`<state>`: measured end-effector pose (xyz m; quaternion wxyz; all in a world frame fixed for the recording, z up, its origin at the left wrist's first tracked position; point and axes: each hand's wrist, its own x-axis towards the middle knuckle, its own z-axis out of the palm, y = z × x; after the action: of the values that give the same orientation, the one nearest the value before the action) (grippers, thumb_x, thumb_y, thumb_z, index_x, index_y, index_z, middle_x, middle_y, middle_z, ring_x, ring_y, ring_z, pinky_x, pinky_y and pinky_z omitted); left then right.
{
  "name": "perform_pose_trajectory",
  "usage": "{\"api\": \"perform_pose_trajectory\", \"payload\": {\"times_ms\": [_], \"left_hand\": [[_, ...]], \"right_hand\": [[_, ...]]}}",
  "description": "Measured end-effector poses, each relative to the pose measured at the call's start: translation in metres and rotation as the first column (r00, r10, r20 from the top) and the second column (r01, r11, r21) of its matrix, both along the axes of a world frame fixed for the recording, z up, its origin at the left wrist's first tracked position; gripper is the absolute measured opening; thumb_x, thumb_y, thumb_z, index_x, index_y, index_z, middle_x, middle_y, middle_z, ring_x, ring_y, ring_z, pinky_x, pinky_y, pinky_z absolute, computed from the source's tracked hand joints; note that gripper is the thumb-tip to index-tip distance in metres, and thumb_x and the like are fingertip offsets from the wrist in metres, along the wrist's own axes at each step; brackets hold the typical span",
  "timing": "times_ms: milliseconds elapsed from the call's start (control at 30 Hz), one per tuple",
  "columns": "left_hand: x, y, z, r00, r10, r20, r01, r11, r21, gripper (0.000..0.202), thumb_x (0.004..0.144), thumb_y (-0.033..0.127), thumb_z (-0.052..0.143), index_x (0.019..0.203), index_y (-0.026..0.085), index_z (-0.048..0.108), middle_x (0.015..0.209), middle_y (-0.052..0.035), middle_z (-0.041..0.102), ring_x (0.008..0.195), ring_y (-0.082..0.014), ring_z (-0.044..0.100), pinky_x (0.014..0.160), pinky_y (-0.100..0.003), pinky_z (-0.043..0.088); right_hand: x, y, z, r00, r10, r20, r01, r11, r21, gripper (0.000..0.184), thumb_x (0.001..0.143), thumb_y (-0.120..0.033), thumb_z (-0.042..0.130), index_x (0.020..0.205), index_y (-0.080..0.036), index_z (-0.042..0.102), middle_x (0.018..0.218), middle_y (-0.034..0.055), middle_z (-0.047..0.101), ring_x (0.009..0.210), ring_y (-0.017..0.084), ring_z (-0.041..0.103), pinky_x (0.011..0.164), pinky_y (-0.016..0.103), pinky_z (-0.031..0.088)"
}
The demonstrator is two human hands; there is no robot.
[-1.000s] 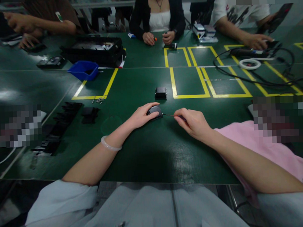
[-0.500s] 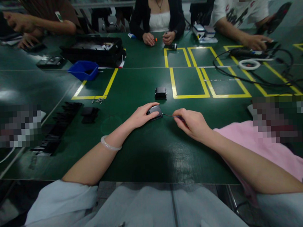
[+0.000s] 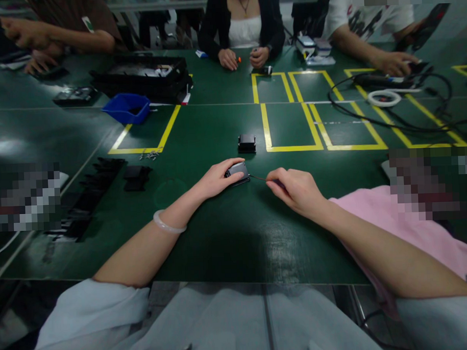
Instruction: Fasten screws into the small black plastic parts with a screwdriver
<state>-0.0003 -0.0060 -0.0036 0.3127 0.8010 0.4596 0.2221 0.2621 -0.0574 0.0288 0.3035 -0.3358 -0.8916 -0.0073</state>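
My left hand (image 3: 223, 177) is closed around a small black box-shaped part (image 3: 238, 169), holding it on the green table (image 3: 228, 246). In my right hand (image 3: 291, 188) is a screwdriver (image 3: 258, 178), its thin shaft lying nearly level. The shaft's tip meets the right side of the black part; a small bright spot, perhaps a screw, shows there. Most of the screwdriver's handle is hidden by my fingers. Just beyond my left hand stands a second black part (image 3: 246, 143) with bright points at its corners.
At the left lie a row of black parts (image 3: 92, 195), another black piece (image 3: 136, 177) and several screws (image 3: 150, 155). A blue bin (image 3: 126, 108) and black tray (image 3: 138, 81) stand farther back. Right are a pink cloth (image 3: 388, 210) and cables (image 3: 369, 116). Co-workers sit opposite.
Almost nothing differs. Both hands keep their hold, with the screwdriver still at the black part; the whole view has shifted very slightly.
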Motion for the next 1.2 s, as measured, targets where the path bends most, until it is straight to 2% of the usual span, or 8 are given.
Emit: {"api": "perform_pose_trajectory", "payload": {"times_ms": [200, 400, 600, 833, 1033, 1200], "left_hand": [[0.0001, 0.0008, -0.0026, 1.000, 0.003, 0.000, -0.003, 1.000, 0.007, 0.060, 0.095, 0.054, 0.054, 0.143, 0.018, 0.055, 0.142, -0.0112, 0.061, 0.128, -0.0289, 0.058, 0.110, -0.041, 0.043], [0.0003, -0.0006, -0.0022, 1.000, -0.004, -0.007, 0.005, 1.000, 0.025, 0.060, 0.096, 0.053, 0.053, 0.144, 0.017, 0.054, 0.143, -0.0118, 0.060, 0.130, -0.0288, 0.057, 0.110, -0.040, 0.043], [0.0001, -0.0017, -0.0003, 0.999, -0.012, -0.036, 0.013, 1.000, 0.028, 0.062, 0.098, 0.055, 0.050, 0.146, 0.017, 0.052, 0.143, -0.0125, 0.059, 0.129, -0.0288, 0.057, 0.108, -0.040, 0.043], [0.0007, -0.0034, -0.0012, 0.997, -0.016, -0.081, 0.020, 0.998, 0.057, 0.062, 0.099, 0.055, 0.048, 0.149, 0.020, 0.048, 0.140, -0.0118, 0.059, 0.125, -0.0285, 0.058, 0.104, -0.041, 0.044], [0.0021, -0.0066, 0.0016, 0.994, -0.011, -0.112, 0.018, 0.998, 0.061, 0.063, 0.099, 0.056, 0.046, 0.151, 0.019, 0.047, 0.136, -0.0127, 0.060, 0.120, -0.0286, 0.059, 0.100, -0.040, 0.046], [0.0026, -0.0068, 0.0016, 0.992, -0.009, -0.124, 0.018, 0.997, 0.071, 0.062, 0.099, 0.055, 0.046, 0.151, 0.020, 0.046, 0.135, -0.0122, 0.060, 0.120, -0.0286, 0.059, 0.099, -0.040, 0.046]], "right_hand": [[-0.0007, -0.0003, -0.0005, 0.998, 0.030, -0.055, -0.029, 0.999, 0.017, 0.008, 0.097, -0.018, 0.051, 0.103, -0.018, 0.056, 0.082, 0.0029, 0.072, 0.059, 0.014, 0.061, 0.060, 0.025, 0.042], [0.0004, 0.0019, -0.0031, 1.000, -0.011, -0.011, 0.011, 0.999, -0.030, 0.016, 0.103, -0.032, 0.046, 0.096, -0.022, 0.056, 0.072, 0.0007, 0.069, 0.058, 0.015, 0.060, 0.059, 0.027, 0.040], [0.0004, 0.0013, -0.0053, 0.997, -0.035, -0.063, 0.034, 0.999, -0.015, 0.011, 0.100, -0.025, 0.047, 0.105, -0.021, 0.056, 0.083, 0.0027, 0.072, 0.062, 0.015, 0.063, 0.061, 0.027, 0.043], [0.0012, 0.0025, -0.0054, 0.996, -0.083, -0.018, 0.082, 0.995, -0.055, 0.019, 0.102, -0.034, 0.045, 0.098, -0.021, 0.058, 0.074, 0.0028, 0.069, 0.061, 0.017, 0.063, 0.060, 0.028, 0.042], [0.0000, 0.0009, -0.0029, 0.996, -0.040, -0.078, 0.038, 0.999, -0.027, 0.013, 0.099, -0.024, 0.047, 0.106, -0.020, 0.057, 0.084, 0.0040, 0.073, 0.063, 0.016, 0.064, 0.062, 0.027, 0.045], [0.0009, 0.0016, -0.0037, 0.996, -0.078, -0.043, 0.075, 0.995, -0.067, 0.017, 0.101, -0.032, 0.045, 0.104, -0.021, 0.058, 0.081, 0.0039, 0.072, 0.066, 0.018, 0.066, 0.063, 0.028, 0.045]]}}
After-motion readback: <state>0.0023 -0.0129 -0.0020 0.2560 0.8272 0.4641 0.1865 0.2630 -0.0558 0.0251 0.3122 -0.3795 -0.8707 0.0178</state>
